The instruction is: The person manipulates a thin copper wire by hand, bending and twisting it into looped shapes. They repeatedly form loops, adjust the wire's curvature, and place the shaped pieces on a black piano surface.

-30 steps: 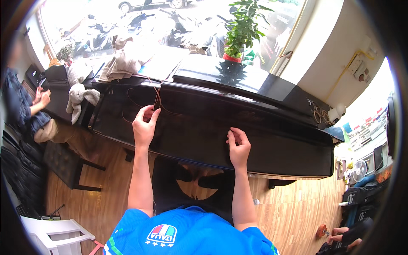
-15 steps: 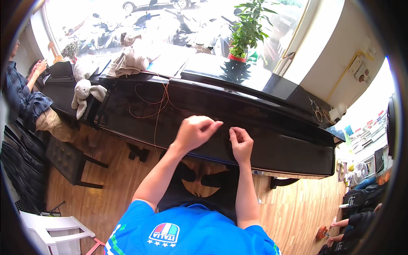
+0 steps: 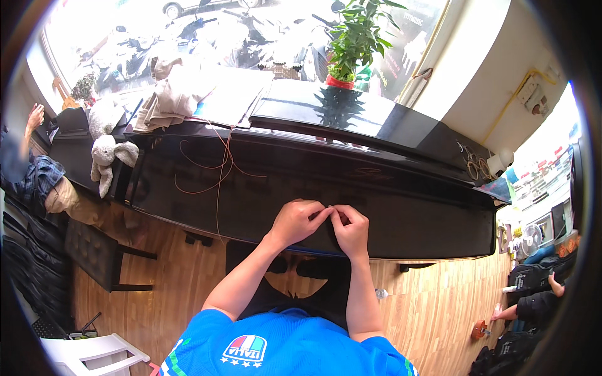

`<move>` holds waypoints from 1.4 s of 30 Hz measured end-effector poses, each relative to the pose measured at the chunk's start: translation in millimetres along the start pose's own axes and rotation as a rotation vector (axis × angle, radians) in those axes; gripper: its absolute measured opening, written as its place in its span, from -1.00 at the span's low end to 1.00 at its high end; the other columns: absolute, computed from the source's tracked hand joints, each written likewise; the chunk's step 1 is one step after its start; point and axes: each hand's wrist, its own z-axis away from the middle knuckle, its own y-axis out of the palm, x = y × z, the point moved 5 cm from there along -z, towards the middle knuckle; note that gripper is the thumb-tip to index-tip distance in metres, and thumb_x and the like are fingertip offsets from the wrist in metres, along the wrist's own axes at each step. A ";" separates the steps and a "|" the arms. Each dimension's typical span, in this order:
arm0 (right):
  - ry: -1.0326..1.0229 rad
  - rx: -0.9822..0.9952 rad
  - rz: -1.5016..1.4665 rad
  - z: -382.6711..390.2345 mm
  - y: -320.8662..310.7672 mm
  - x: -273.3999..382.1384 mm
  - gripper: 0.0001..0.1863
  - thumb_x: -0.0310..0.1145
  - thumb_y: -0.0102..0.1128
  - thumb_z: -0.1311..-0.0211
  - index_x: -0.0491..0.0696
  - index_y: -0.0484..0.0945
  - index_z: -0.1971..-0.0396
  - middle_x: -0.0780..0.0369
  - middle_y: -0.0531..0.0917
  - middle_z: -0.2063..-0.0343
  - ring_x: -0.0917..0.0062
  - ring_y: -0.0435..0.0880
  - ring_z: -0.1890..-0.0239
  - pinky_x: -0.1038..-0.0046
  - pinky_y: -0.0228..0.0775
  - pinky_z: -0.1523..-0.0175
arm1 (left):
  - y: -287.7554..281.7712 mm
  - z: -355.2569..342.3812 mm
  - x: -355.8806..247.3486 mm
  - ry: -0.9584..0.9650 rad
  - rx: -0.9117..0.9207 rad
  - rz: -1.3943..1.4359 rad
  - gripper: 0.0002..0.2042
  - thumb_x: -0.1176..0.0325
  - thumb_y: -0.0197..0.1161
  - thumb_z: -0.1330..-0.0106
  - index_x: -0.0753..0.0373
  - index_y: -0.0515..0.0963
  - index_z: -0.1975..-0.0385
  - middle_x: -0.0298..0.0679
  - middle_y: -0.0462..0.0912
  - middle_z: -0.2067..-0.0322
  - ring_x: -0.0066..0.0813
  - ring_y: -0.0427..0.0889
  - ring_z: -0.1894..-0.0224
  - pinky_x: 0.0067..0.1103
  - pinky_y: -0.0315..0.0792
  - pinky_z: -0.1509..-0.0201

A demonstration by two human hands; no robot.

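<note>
My left hand (image 3: 297, 220) and my right hand (image 3: 350, 229) meet over the front of a closed black piano (image 3: 426, 216). Thumb and forefinger are pinched on each hand, and the fingertips touch or nearly touch. Whatever lies between them is too fine to make out. To the left of my hands, several thin copper-coloured strands (image 3: 227, 150) hang loosely from the piano's top edge, with one long end trailing past its front edge.
A potted plant (image 3: 340, 80), a crumpled beige cloth (image 3: 164, 103) and papers (image 3: 241, 94) sit on top. Coiled cords (image 3: 476, 166) lie at the far right. A plush rabbit (image 3: 111, 153) and black padded bench (image 3: 100, 250) are left, near a seated person. Another person's arm shows lower right.
Both hands have come down toward me, and their fingertips, apart before, have met. The view has shifted slightly. The seated person at the left has a hand raised farther off.
</note>
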 end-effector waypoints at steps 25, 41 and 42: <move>-0.014 -0.031 -0.068 1.2 -3.2 0.3 -0.89 -0.45 0.37 -0.21 -0.18 0.68 0.42 0.21 0.67 0.59 0.64 0.55 0.63 0.57 0.34 0.50 | -210.8 2.1 52.9 -0.501 -0.679 -0.220 -0.57 0.01 0.36 -0.34 0.33 0.58 0.14 -0.19 0.69 0.31 -0.41 0.66 0.23 -0.48 0.53 0.08; -0.005 -0.022 -0.077 2.8 -3.6 1.3 -0.89 -0.45 0.36 -0.22 -0.18 0.68 0.41 0.22 0.66 0.59 0.65 0.55 0.63 0.56 0.35 0.48 | -185.7 -20.6 73.4 -0.576 -0.496 -0.022 -0.52 0.12 0.48 -0.25 0.44 0.51 0.13 -0.06 0.74 0.26 -0.43 0.73 0.22 -0.56 0.56 0.08; -0.008 -0.028 -0.079 3.0 -3.5 2.0 -0.89 -0.45 0.36 -0.22 -0.18 0.68 0.41 0.22 0.66 0.59 0.65 0.55 0.63 0.55 0.35 0.49 | -185.6 -19.6 76.0 -0.582 -0.488 0.003 -0.52 0.13 0.47 -0.26 0.44 0.50 0.11 -0.07 0.73 0.27 -0.44 0.73 0.24 -0.57 0.56 0.11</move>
